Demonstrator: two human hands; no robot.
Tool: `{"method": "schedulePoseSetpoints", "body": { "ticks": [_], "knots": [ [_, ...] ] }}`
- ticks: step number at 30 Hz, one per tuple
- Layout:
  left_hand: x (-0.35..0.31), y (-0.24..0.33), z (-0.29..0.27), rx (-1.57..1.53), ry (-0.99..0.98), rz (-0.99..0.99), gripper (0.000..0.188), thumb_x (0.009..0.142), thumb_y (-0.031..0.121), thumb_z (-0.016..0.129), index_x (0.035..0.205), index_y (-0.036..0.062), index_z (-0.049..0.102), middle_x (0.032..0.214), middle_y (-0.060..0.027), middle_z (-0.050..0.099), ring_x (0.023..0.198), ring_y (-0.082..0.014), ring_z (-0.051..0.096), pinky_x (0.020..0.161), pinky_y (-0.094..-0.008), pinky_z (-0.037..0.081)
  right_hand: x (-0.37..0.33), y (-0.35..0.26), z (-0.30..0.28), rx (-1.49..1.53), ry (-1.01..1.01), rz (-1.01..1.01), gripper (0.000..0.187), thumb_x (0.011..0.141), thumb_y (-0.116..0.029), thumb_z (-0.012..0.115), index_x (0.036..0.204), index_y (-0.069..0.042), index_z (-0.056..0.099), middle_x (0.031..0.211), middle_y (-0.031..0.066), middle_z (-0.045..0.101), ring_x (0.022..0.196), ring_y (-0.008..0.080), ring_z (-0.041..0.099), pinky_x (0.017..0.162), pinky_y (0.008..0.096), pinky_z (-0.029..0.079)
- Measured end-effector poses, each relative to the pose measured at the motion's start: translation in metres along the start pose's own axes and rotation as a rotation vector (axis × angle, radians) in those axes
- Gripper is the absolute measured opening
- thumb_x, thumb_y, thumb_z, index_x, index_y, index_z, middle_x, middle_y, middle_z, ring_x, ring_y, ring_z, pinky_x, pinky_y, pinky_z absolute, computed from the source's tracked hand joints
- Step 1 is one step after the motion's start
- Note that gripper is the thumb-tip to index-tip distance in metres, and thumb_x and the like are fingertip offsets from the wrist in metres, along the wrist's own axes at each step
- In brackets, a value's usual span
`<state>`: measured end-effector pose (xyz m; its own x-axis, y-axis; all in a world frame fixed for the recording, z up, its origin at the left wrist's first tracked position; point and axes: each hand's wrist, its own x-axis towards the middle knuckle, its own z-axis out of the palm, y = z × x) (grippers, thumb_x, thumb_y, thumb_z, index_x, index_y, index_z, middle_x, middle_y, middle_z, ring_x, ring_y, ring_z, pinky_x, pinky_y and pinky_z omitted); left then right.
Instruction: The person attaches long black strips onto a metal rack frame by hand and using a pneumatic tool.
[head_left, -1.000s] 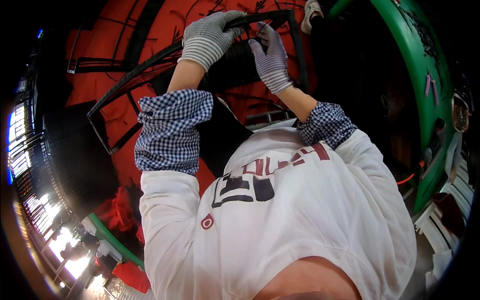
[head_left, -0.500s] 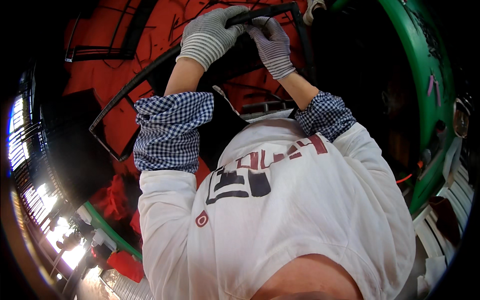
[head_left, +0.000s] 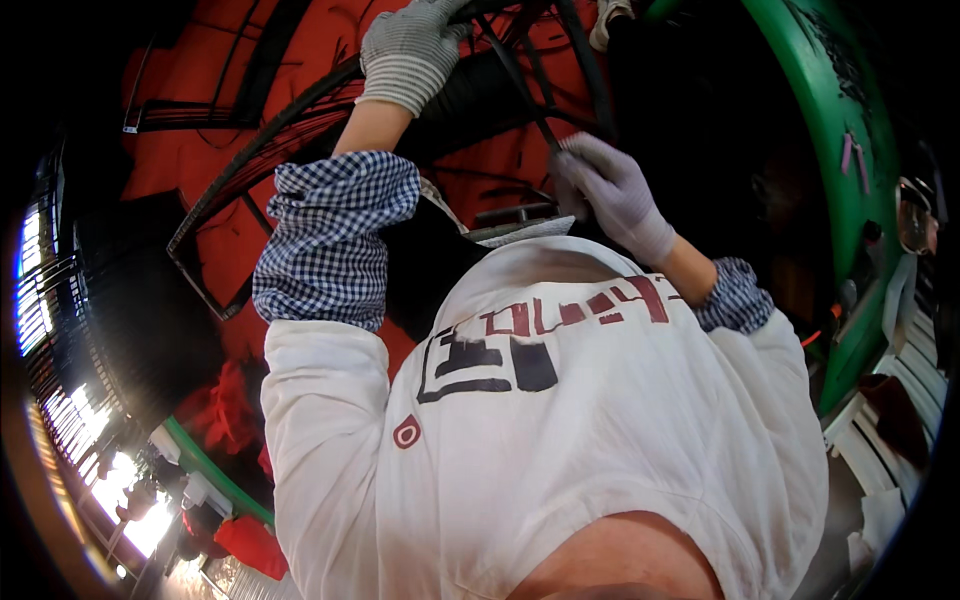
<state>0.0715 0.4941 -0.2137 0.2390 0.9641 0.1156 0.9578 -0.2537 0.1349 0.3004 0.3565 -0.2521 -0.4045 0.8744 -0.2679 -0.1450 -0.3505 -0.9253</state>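
Note:
Both my hands wear striped knit gloves. At the top, my left hand is closed around a long black frame, whose bent outline runs down to a squared corner at the left. Nearer my chest, my right hand is closed and slightly blurred. A narrow black strip stretches taut from beside the left hand down to the right hand's fingers. I cannot tell exactly how the strip joins the frame at the top edge.
A red surface with scattered black scraps lies under the frame. Another black frame piece rests at the far left. A curved green edge passes on the right, with pink-handled tool on it. Red cloth lies lower left.
My right hand has moved from beside the left hand down and right toward my chest, drawing the black strip out. The left hand and frame have shifted slightly upward.

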Motion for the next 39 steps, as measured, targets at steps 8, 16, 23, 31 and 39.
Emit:
{"method": "schedulePoseSetpoints", "body": {
  "ticks": [8, 16, 23, 31, 39],
  "knots": [
    [0.037, -0.025, -0.002, -0.015, -0.012, -0.109, 0.037, 0.098, 0.023, 0.060, 0.135, 0.0269, 0.060, 0.124, -0.0039, 0.063, 0.092, -0.0275, 0.065, 0.084, -0.0425, 0.055, -0.191, 0.045, -0.110, -0.436, 0.451, 0.069, 0.010, 0.100, -0.007, 0.055, 0.104, -0.002, 0.063, 0.076, -0.0053, 0.053, 0.064, 0.0035, 0.046, 0.057, 0.0202, 0.039],
    [0.048, -0.027, -0.003, -0.061, -0.098, -0.157, 0.040, 0.096, 0.024, 0.062, 0.136, 0.0259, 0.060, 0.132, -0.0031, 0.062, 0.107, -0.0294, 0.065, 0.091, -0.0442, 0.055, -0.418, 0.136, -0.247, -1.356, 0.480, 0.957, 0.035, 0.091, -0.041, 0.064, 0.099, -0.007, 0.072, 0.108, 0.0169, 0.071, 0.098, 0.0387, 0.067, 0.087, 0.0422, 0.054],
    [0.032, -0.005, -0.013, -0.045, -0.165, -0.096, 0.041, 0.096, 0.022, 0.059, 0.137, 0.0254, 0.058, 0.137, -0.0033, 0.061, 0.110, -0.0271, 0.064, 0.095, -0.0420, 0.052, -0.182, -0.016, -0.152, -1.440, 0.539, -0.364, 0.012, 0.087, -0.001, 0.070, 0.099, 0.001, 0.067, 0.095, 0.0183, 0.070, 0.086, 0.0332, 0.069, 0.076, 0.0353, 0.056],
    [0.003, 0.003, -0.021, -0.118, -0.231, -0.124, 0.042, 0.093, 0.023, 0.061, 0.135, 0.0232, 0.059, 0.132, -0.0043, 0.064, 0.111, -0.0274, 0.064, 0.095, -0.0416, 0.052, 0.085, -0.054, -0.006, -1.796, 0.014, -1.082, 0.034, 0.086, -0.011, 0.065, 0.121, -0.014, 0.065, 0.104, 0.0062, 0.064, 0.090, 0.0218, 0.066, 0.072, 0.0334, 0.055],
    [-0.019, 0.017, -0.032, -0.242, -0.215, -0.136, 0.035, 0.092, 0.022, 0.061, 0.127, 0.0177, 0.065, 0.124, -0.0085, 0.067, 0.106, -0.0310, 0.065, 0.094, -0.0434, 0.052, 0.124, -0.027, 0.001, -1.932, 0.024, -1.053, 0.033, 0.086, -0.016, 0.062, 0.118, -0.013, 0.066, 0.107, 0.0068, 0.063, 0.097, 0.0227, 0.065, 0.082, 0.0356, 0.056]
  ]
}}
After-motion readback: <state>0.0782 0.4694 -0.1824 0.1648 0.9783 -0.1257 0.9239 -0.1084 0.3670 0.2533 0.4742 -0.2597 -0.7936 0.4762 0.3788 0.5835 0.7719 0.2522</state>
